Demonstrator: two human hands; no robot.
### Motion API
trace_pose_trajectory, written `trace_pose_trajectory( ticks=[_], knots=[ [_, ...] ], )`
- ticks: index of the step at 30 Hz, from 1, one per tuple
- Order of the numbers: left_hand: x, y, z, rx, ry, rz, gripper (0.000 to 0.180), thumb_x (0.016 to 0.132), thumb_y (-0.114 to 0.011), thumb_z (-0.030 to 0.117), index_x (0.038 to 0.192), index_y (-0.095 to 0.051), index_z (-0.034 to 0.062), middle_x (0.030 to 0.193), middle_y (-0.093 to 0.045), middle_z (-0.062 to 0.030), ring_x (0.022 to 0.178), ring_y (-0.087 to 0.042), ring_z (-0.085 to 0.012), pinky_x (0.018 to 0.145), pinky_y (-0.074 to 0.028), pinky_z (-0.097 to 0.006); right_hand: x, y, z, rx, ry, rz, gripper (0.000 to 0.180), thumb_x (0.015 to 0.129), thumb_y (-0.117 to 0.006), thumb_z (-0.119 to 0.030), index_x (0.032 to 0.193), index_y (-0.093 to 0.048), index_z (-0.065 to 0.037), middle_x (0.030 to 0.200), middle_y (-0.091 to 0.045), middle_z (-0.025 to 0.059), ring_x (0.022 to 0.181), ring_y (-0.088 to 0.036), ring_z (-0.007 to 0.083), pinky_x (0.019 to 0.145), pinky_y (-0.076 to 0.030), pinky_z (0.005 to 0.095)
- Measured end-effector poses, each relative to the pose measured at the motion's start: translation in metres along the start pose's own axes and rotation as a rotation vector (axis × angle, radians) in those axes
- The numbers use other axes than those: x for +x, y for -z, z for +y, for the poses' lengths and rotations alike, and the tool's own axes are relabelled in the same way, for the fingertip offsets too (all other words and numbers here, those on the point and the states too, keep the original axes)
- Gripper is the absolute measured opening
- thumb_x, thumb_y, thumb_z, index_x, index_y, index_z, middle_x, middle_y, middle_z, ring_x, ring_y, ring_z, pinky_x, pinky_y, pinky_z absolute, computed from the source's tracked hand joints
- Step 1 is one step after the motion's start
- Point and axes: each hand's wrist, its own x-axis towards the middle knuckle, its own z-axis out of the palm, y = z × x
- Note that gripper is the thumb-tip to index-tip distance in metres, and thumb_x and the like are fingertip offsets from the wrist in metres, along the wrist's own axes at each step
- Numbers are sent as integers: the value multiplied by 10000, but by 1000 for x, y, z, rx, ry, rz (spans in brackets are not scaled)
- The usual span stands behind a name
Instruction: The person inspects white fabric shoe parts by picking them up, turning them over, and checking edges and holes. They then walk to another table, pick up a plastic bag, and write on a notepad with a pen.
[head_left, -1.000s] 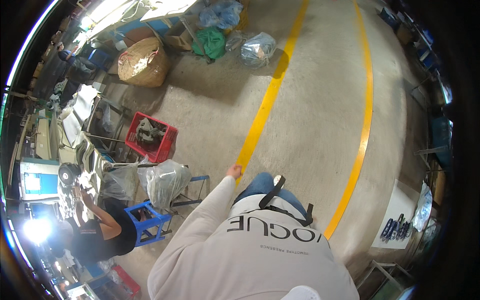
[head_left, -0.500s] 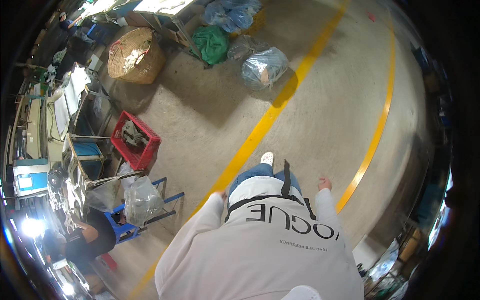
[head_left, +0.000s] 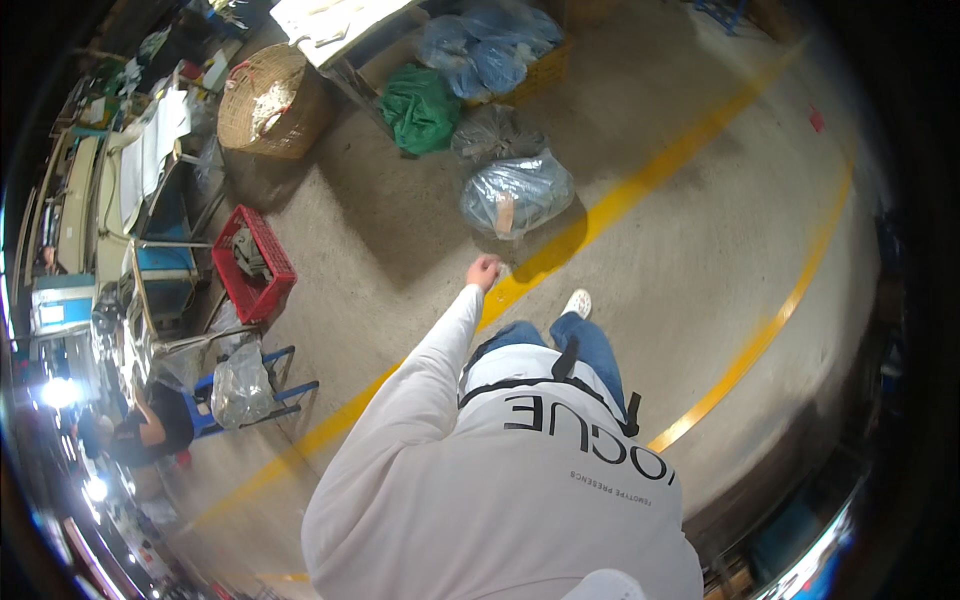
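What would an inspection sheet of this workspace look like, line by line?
Surface: concrete floor with yellow lines.
Job's things: stuffed translucent bag on the floor, nearest the left hand, apart from it.
Clutter: red crate, wicker basket, green bag, blue bags.
Hands: left reaches forward, grip unclear; right not in view.
Cables: nothing seen.
Surroundings: person in dark top at far left.
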Motion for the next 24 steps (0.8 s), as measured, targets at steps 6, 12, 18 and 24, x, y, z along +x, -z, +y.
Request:
trace_pose_trajectory(
  ticks=[6, 12, 18, 24],
  knots=[
    [-35, -25, -102, 371, 674, -219, 273, 830, -523, 283, 932, -639, 58, 757, -632, -125, 658, -584, -248, 608, -484, -373, 159, 263, 8, -586, 41, -110, 260, 814, -532, -203, 1001, -683, -106, 1065, -654, 90, 997, -620, 279, 808, -509, 400],
    [-45, -56, -73, 24, 890, 67, 241, 865, -455, 211, 921, -623, 47, 782, -637, -147, 635, -581, -245, 568, -457, -400, 250, 484, -75, 174, -108, 400, 228, 856, -526, -167, 1011, -683, -109, 996, -667, 96, 918, -629, 223, 792, -496, 324],
    [116, -152, 72, -582, 777, 166, 262, 895, -537, 267, 1087, -580, 94, 779, -631, -68, 524, -523, -134, 449, -411, -269, 319, 593, -177, 458, 133, 98, 195, 830, -562, -111, 972, -693, -134, 751, -623, 12, 672, -567, 142, 648, -477, 265],
    [210, -208, 226, -145, 166, 139, 311, 834, -609, 293, 1091, -604, 118, 982, -655, -123, 859, -650, -222, 774, -504, -310, 416, 671, -236, 81, 557, -84, 180, 801, -595, -77, 934, -700, -137, 785, -662, 17, 725, -606, 137, 705, -487, 267]
  ],
)
